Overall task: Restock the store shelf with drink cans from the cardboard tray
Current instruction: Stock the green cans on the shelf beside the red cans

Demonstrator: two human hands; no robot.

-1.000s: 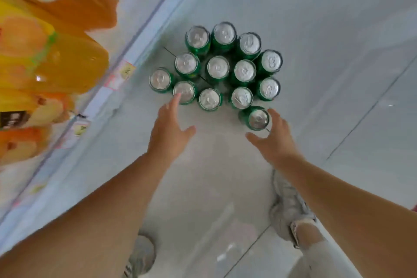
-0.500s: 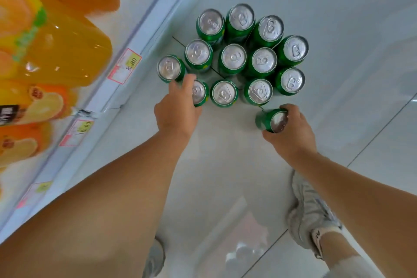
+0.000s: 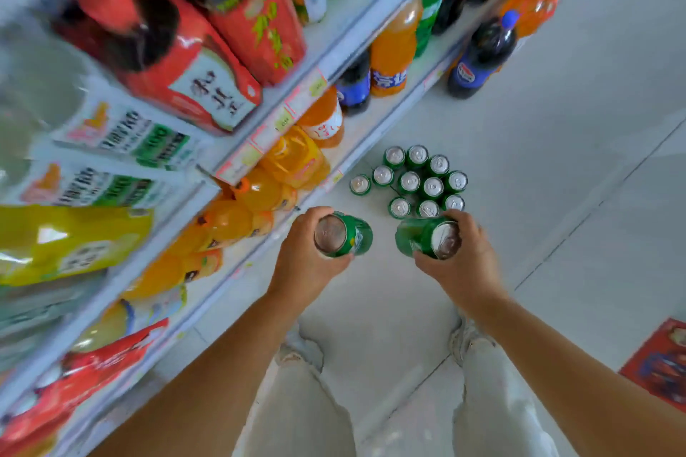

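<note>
My left hand (image 3: 302,263) grips a green drink can (image 3: 343,234), tipped so its silver top faces me. My right hand (image 3: 460,263) grips a second green can (image 3: 427,237), also tilted on its side. Both cans are held well above the floor. Beyond my hands, several green cans (image 3: 410,182) stand upright in a cluster on the pale floor, close to the foot of the store shelf (image 3: 315,93). No cardboard tray shows under them.
The shelf on the left holds orange drink bottles (image 3: 293,159), red cartons (image 3: 208,85) and dark cola bottles (image 3: 479,59). Price tags line the shelf edges. My legs and shoes are below. A red package (image 3: 657,364) lies on the floor at right.
Both hands closed round a can each and lifted them off the floor. The view rose and pulled back, so the shelves come into sight and the can cluster looks smaller.
</note>
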